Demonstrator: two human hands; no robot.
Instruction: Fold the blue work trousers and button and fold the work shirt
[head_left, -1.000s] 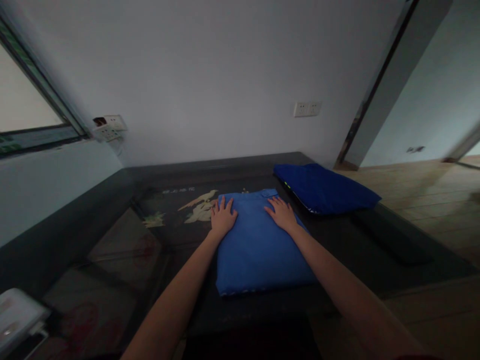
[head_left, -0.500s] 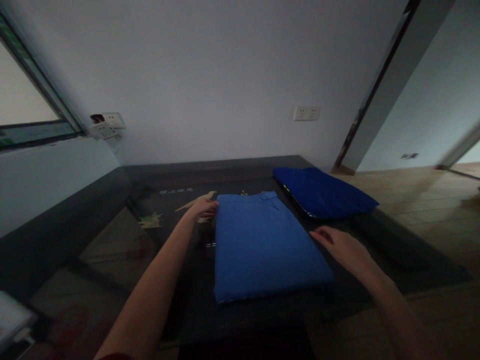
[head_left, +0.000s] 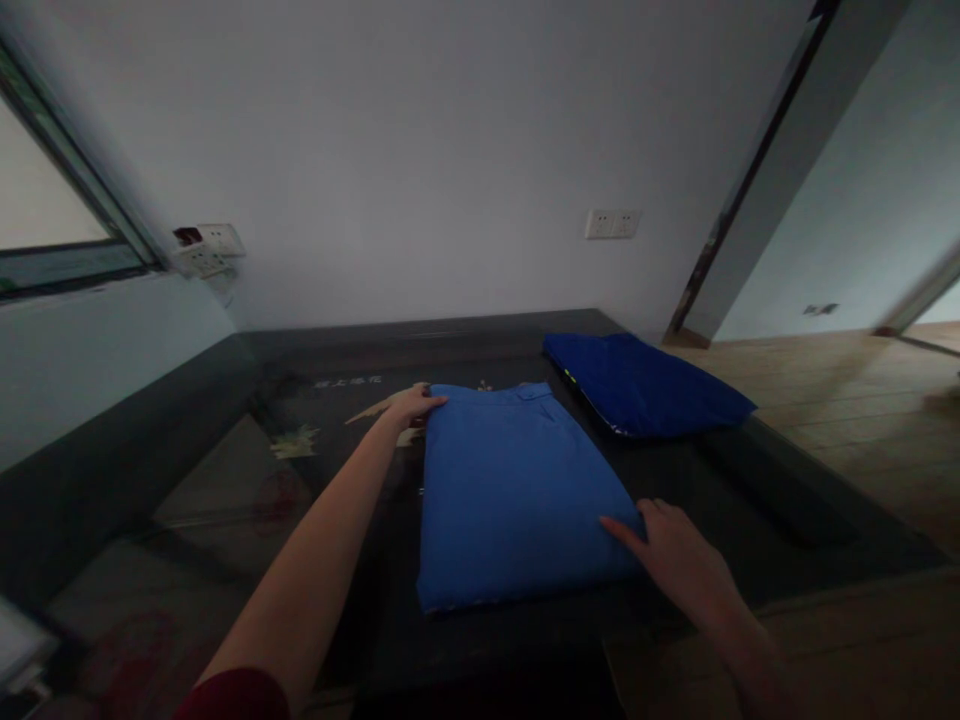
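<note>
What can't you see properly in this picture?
All in the head view:
Underside of the folded blue garment: hidden by its upper layers.
Some fingertips of the right hand: behind the hand itself or the garment's edge; I can't tell which.
White object: cut off by the left picture edge.
Lettering on the dark tabletop: too small and blurred to read.

Tabletop (head_left: 225, 372): narrow open strip runs between folded blue garment (head_left: 517, 490) and darker blue cloth (head_left: 652, 385) — wall (head_left: 420, 200) blocks the far side, left forearm (head_left: 322, 550) crosses near-left.
</note>
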